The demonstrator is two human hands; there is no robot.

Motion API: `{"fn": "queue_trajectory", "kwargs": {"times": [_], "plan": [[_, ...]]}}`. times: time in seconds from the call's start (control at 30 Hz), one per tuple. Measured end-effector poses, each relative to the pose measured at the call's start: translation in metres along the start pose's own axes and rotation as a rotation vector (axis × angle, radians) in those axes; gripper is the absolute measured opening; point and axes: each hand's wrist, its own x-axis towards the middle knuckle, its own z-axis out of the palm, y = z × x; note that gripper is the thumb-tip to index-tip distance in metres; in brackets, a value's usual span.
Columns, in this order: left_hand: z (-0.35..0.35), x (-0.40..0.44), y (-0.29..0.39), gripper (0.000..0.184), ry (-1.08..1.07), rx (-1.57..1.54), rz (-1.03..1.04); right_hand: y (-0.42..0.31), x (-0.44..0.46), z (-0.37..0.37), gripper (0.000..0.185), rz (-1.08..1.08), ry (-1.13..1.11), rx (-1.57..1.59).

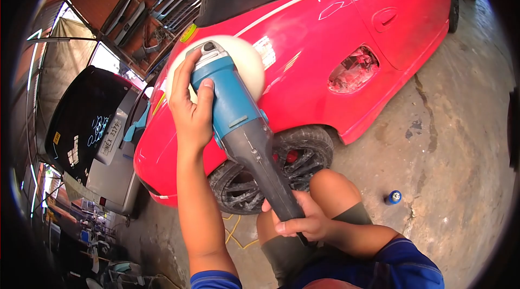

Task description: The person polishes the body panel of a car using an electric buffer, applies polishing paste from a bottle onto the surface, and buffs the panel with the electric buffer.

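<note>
A teal and black power polisher (238, 107) with a large round cream pad (246, 56) is held up against the red car (303, 56). The pad overlaps the car's body above the wheel; whether it presses on the paint I cannot tell. My left hand (192, 107) grips the polisher's head, fingers around its far side and thumb on top of the teal housing. Around the black rear handle my right hand (303, 216) is closed, low near my knees. Behind the handle shows the car's dusty black wheel (303, 151), partly hidden.
A blue-capped can (394, 197) stands on the concrete floor (374, 153) at right. Yellow cord (234, 233) lies by my legs. A silver vehicle (116, 164) is parked at left, with a blue cloth (137, 125) near it. Clutter (103, 245) fills the lower left.
</note>
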Motion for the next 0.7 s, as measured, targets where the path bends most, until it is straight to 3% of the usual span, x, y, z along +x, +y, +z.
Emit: {"fn": "queue_trajectory", "kwargs": {"times": [0.7], "plan": [[0.047,0.006,0.024,0.055,-0.105,-0.022,0.067,-0.003,-0.028,-0.024,0.044,-0.079,0.003,-0.032]]}}
